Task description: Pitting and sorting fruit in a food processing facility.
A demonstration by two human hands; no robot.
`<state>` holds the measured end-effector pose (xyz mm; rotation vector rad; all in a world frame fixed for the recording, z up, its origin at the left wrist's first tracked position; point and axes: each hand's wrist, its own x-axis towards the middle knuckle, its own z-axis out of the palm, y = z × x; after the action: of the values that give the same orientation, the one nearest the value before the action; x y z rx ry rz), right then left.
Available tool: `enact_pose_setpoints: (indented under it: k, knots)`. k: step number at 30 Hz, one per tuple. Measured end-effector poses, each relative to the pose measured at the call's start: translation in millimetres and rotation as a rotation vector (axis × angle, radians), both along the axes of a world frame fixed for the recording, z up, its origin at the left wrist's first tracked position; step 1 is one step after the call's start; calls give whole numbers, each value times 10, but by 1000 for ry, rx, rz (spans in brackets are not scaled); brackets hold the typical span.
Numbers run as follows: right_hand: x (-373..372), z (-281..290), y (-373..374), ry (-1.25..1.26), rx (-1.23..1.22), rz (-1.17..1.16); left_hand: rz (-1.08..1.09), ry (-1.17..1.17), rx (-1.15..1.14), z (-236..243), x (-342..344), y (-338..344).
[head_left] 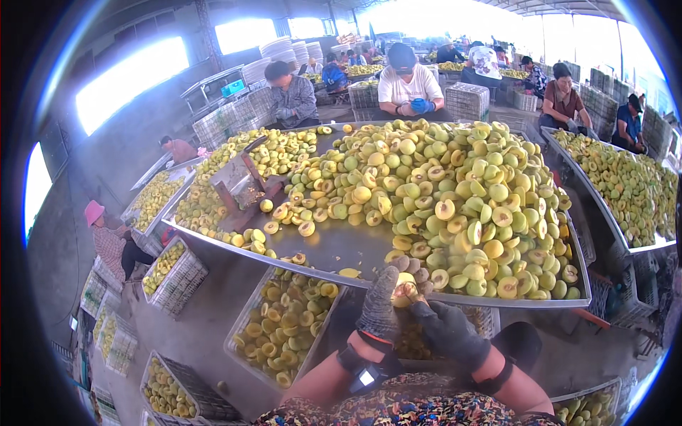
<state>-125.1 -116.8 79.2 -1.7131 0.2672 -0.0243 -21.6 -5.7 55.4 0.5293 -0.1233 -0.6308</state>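
In front of me, at the near edge of a metal table (334, 248), my left hand (383, 305) in a grey knit glove grips a halved peach (405, 290) with its reddish cut side showing. My right hand (455, 332), in a darker glove, closes against the same fruit from the right. Any small tool between its fingers is hidden. A large heap of halved yellow-green peaches (455, 184) rises just beyond both hands. Below them, a crate of peach pieces (412, 344) is partly covered by my arms.
A crate of peach halves (284, 326) stands below the table edge on my left. A wood-and-metal stand (245, 184) sits on the table's left part. Across the table a person in a white shirt (408, 89) works. Another fruit-laden table (625, 177) lies right.
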Motion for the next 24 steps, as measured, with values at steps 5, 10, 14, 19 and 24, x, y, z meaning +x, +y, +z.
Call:
enact_pose_setpoints:
  k: [5, 10, 14, 19, 24]
  knots:
    - [-101, -65, -41, 49, 175, 139, 73, -351, 23, -121, -21, 31]
    - [-45, -124, -44, 136, 322, 173, -8, -166, 16, 177, -142, 164]
    - [31, -424, 25, -554, -274, 164, 66, -530, 350, 157, -138, 171]
    - [-57, -426, 103, -185, 216, 309, 99, -423, 156, -25, -51, 164]
    - [57, -522, -89, -582, -370, 526, -66, -39, -15, 210, -128, 167]
